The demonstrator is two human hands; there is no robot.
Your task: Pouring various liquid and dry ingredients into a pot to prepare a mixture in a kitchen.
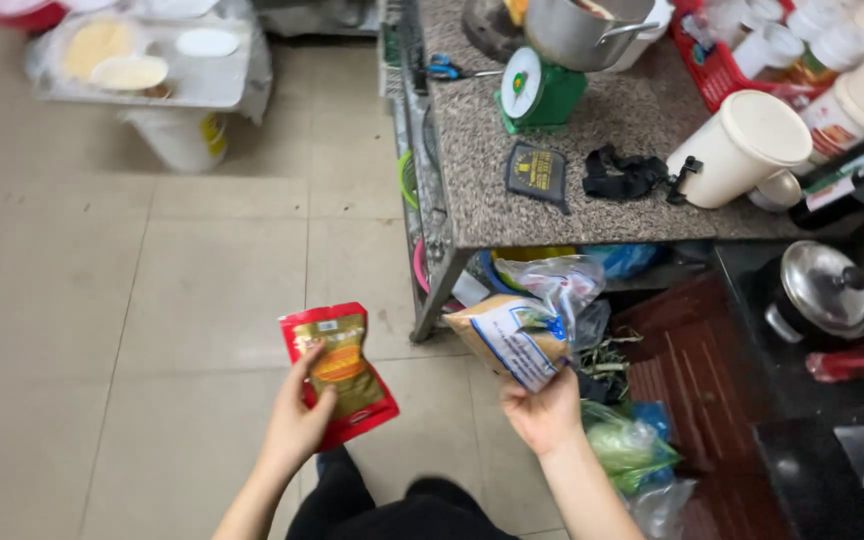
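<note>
Head view: the left hand (297, 425) grips a red foil pouch (340, 372) above the tiled floor (152, 300). The right hand (544, 412) grasps a tan powder bag (clear plastic, blue print) (510, 338) beside the granite counter (482, 170), which carries a green kitchen scale (534, 92).

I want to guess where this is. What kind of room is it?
Probably a kitchen: a green weighing scale and metal pot on a stone counter, a lidded pot nearby.

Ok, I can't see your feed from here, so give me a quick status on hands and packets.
Left hand grips red pouch. Right hand grips tan bag. Both over floor, stone counter just ahead, nothing between.
</note>
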